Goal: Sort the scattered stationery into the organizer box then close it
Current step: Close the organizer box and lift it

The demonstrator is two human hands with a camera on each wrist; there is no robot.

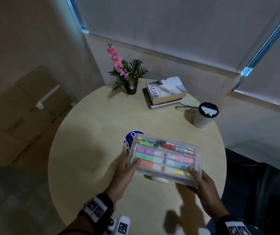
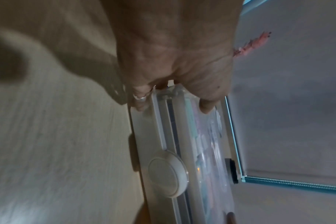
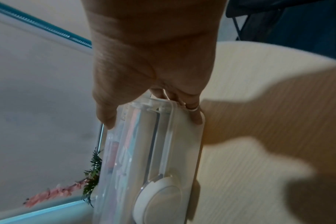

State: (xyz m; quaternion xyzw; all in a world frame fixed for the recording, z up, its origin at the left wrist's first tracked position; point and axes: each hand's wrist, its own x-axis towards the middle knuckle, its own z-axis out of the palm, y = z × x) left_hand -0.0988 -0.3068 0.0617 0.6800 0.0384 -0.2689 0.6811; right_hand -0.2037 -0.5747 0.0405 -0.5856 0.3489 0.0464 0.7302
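A clear plastic organizer box [image 1: 164, 158] with its lid down is held a little above the round table, full of coloured highlighters and pens. My left hand [image 1: 127, 168] grips its left end, thumb on the lid and fingers underneath. My right hand [image 1: 198, 180] grips the right end the same way. In the left wrist view the box [image 2: 182, 144] shows its round white latch [image 2: 168, 173] on the front side. The right wrist view shows the box [image 3: 150, 151] with my thumb on the lid and ringed finger under the base.
A round blue sticker [image 1: 132, 138] lies on the table [image 1: 93, 133] just behind the box. A potted pink flower [image 1: 129, 77], stacked books [image 1: 164, 92], glasses [image 1: 185, 108] and a lidded cup [image 1: 205, 116] stand at the far side. A dark chair [image 1: 263, 184] is on the right.
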